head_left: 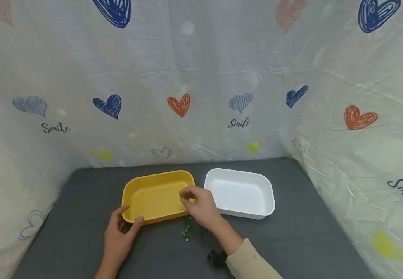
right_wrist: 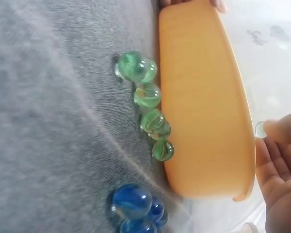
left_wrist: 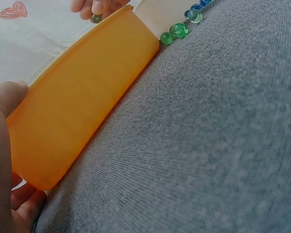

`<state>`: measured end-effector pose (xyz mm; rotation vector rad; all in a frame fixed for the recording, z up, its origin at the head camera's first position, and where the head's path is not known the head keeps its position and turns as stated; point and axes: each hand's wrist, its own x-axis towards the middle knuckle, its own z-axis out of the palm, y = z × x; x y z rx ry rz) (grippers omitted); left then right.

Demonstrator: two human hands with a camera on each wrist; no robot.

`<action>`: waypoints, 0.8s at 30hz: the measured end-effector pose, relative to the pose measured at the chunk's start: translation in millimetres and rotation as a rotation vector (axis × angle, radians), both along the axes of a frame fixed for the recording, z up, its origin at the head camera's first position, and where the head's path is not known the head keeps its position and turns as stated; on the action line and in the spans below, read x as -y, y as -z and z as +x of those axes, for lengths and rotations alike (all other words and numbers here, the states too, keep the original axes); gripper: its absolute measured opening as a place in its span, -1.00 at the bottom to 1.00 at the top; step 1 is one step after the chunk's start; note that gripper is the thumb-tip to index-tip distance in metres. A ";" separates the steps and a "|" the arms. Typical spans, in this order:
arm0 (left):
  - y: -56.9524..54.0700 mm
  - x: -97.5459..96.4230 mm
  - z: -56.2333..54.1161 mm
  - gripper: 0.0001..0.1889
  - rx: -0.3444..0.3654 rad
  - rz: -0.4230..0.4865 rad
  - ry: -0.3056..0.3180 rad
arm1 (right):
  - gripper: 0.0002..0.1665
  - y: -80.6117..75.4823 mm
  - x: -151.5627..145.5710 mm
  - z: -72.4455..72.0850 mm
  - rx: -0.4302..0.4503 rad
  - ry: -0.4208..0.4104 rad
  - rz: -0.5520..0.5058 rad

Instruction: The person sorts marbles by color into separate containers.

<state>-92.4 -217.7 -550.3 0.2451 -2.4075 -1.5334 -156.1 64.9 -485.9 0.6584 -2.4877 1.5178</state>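
Note:
A yellow tray [head_left: 156, 195] sits on the dark cloth, its inside bare where it shows. My left hand [head_left: 119, 236] grips its near left corner, thumb at the front wall and fingers round the side. Over the tray's right end, my right hand [head_left: 199, 205] pinches a green glass marble [right_wrist: 260, 129] between thumb and fingertips, just above the rim. Several green marbles [right_wrist: 148, 94] lie in a loose row in front of the tray. Blue marbles [right_wrist: 132, 200] are clustered to their right, mostly hidden behind my right forearm in the head view.
A white tray [head_left: 239, 193] stands right of the yellow one, close beside it. A black object [head_left: 217, 257] shows at my right wrist, by the beige sleeve [head_left: 251, 261]. Behind the dark table [head_left: 292, 240] hangs a white curtain [head_left: 201, 139] printed with hearts.

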 end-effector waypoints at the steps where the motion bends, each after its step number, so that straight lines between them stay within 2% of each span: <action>1: 0.4 0.3 0.2 -0.25 -0.003 0.000 -0.001 | -0.75 0.0 1.2 -2.0 0.004 0.002 0.000; 11: -0.6 -1.1 0.0 -0.25 0.006 0.004 0.006 | -0.75 -1.9 9.4 -15.4 -0.003 0.011 0.032; 24: 0.8 -0.7 0.1 -0.26 -0.009 0.004 0.010 | -0.74 1.5 16.4 -21.1 -0.010 0.045 0.043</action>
